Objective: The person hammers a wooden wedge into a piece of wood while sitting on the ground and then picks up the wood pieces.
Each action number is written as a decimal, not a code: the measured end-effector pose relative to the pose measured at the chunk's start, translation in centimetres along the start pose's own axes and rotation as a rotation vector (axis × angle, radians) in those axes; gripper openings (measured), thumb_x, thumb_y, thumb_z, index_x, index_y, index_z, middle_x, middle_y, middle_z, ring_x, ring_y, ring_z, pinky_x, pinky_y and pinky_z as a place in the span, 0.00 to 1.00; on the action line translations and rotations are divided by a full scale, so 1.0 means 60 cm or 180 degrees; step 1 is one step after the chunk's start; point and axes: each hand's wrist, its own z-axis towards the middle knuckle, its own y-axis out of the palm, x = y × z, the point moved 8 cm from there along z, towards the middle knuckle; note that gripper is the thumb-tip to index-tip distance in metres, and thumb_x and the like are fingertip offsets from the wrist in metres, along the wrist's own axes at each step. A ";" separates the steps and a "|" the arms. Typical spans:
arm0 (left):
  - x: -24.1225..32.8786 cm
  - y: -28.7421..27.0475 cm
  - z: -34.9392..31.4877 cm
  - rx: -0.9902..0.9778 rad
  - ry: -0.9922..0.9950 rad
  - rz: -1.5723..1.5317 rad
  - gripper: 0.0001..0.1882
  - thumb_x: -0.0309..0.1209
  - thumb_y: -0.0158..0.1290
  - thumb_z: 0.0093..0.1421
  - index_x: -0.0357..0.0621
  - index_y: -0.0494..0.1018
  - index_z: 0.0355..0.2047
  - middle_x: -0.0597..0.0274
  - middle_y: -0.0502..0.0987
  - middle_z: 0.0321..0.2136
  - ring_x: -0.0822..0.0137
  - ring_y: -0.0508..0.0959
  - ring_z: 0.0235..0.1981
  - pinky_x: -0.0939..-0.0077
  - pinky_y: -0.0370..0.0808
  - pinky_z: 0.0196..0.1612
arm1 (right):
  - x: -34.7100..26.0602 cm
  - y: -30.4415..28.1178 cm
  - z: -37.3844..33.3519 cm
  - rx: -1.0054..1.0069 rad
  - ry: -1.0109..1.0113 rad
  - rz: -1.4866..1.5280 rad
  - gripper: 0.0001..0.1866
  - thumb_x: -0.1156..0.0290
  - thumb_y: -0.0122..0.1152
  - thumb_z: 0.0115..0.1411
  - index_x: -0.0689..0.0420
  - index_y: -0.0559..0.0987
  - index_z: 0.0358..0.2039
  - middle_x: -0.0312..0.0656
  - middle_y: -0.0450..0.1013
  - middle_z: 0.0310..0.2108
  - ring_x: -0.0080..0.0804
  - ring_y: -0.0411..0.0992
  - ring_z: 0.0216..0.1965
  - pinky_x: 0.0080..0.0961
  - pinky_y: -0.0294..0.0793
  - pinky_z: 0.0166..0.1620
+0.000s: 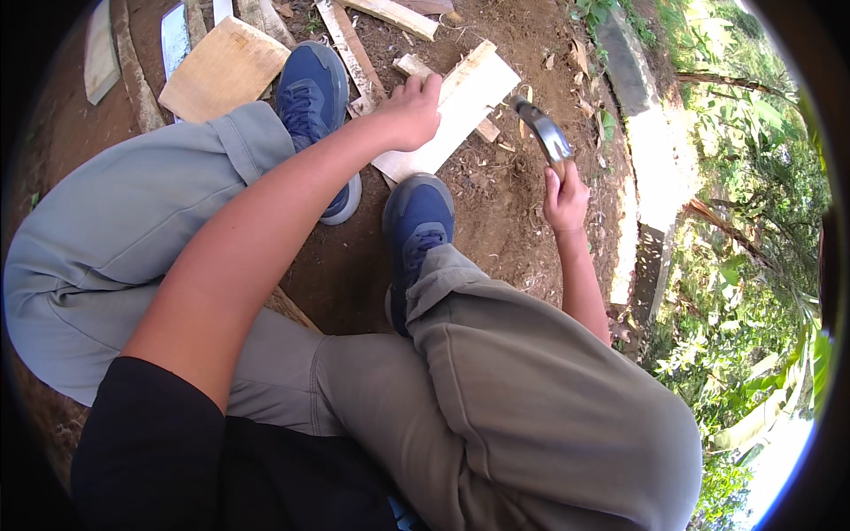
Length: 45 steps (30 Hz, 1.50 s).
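Observation:
My right hand (567, 196) is wrapped round a claw hammer (547, 133), close below its shiny metal head. The hammer is raised to the right of a pale wooden board (469, 111). My left hand (413, 113) is closed over the board's left side, fingers curled; whatever they grip is hidden beneath them. A narrow wooden strip (467, 73) runs along the board's upper left edge. Under the board, a thin crosspiece (487, 130) sticks out on the right. The board's near end lies by the toe of my right shoe (423, 208).
A square wooden piece (226, 69) lies beside my left shoe (312, 93). Several planks and offcuts (350, 44) are scattered on the brown soil (505, 212) at the far side. A low concrete edge (633, 80) runs along the right, with green plants (744, 292) beyond.

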 end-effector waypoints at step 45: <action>0.007 0.005 0.010 0.0140 0.0112 0.0070 0.28 0.33 0.50 0.69 0.34 0.53 0.62 0.28 0.63 0.58 0.31 0.68 0.60 0.44 0.67 0.63 | -0.028 -0.023 -0.022 0.0088 -0.0215 -0.0416 0.16 0.56 0.60 0.70 0.55 0.74 0.35 0.49 0.75 0.23 0.51 0.77 0.22 0.43 0.76 0.25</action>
